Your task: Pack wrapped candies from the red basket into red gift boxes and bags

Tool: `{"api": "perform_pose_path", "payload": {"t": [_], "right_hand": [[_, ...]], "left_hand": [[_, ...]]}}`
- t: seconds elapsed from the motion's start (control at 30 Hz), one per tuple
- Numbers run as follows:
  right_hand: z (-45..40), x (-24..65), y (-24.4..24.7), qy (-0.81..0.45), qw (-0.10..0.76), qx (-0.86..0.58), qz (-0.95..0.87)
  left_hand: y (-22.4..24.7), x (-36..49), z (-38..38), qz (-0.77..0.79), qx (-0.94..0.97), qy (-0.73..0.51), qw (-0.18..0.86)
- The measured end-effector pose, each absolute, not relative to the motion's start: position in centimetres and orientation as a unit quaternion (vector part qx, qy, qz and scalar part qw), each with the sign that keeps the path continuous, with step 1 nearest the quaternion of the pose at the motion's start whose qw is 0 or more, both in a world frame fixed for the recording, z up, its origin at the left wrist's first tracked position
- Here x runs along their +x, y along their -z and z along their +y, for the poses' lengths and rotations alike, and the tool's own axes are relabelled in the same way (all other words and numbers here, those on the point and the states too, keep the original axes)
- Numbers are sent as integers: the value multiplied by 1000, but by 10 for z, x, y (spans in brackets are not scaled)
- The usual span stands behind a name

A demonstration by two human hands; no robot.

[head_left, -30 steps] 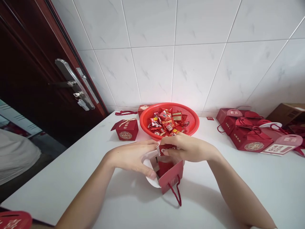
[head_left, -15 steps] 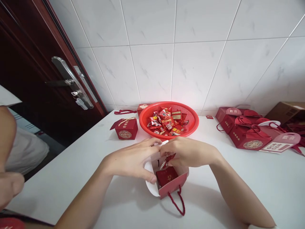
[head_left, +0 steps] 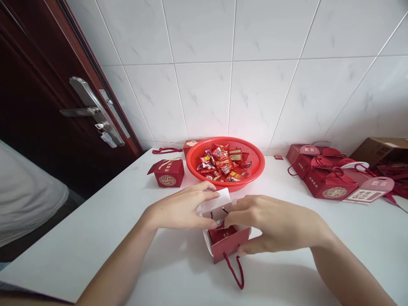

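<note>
An uncovered red gift box (head_left: 231,246) with a white inside sits in front of me, its flaps raised. A dark red rope handle (head_left: 237,278) hangs from its near side. Inside lie a red packet with gold print (head_left: 221,233) and a smaller red-and-white wrapped piece (head_left: 219,223). My left hand (head_left: 188,208) grips the box at its left, thumb over the edge and fingers along the back flap. My right hand (head_left: 267,223) is at the right side with fingers apart, index at the opening and thumb by the near corner. I see nothing held in it.
A red plastic basket (head_left: 256,170) of wrapped snacks (head_left: 221,161) stands behind the box. A closed red box (head_left: 168,173) is to its left. Several red gift boxes (head_left: 328,182) and a cardboard carton (head_left: 379,153) stand at right. Another person's light clothing (head_left: 28,195) shows at left.
My right hand has come out of the box and moved right, its fingers spreading. The small red wrapped piece it held now lies inside. The other person's arm and hand have left the view.
</note>
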State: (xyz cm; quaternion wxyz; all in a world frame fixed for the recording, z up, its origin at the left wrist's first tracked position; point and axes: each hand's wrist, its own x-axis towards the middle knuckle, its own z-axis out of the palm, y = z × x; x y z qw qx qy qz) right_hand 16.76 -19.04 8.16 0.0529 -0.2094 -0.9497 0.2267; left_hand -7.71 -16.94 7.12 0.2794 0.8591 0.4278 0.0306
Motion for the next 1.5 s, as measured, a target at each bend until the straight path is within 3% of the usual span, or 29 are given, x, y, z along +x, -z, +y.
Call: {"api": "perform_pose_path", "payload": {"t": [0.43,0.93,1.27,1.5], "right_hand": [[-192,199,-54,5,32,-456,-890],[-181,181,-23,-29,86,-567,-818],[-190,190,-30,-96,98,-423,-896],[-186,204,-35,-182,125,-411,-885]], "left_hand": [[-55,-59,-173,420,861,-103,267],[-50,-45,-177,381,867,-78,313],[-33,-38,-170,453,842,-129,264],[-29,-41,-161,373,863,-95,328]]}}
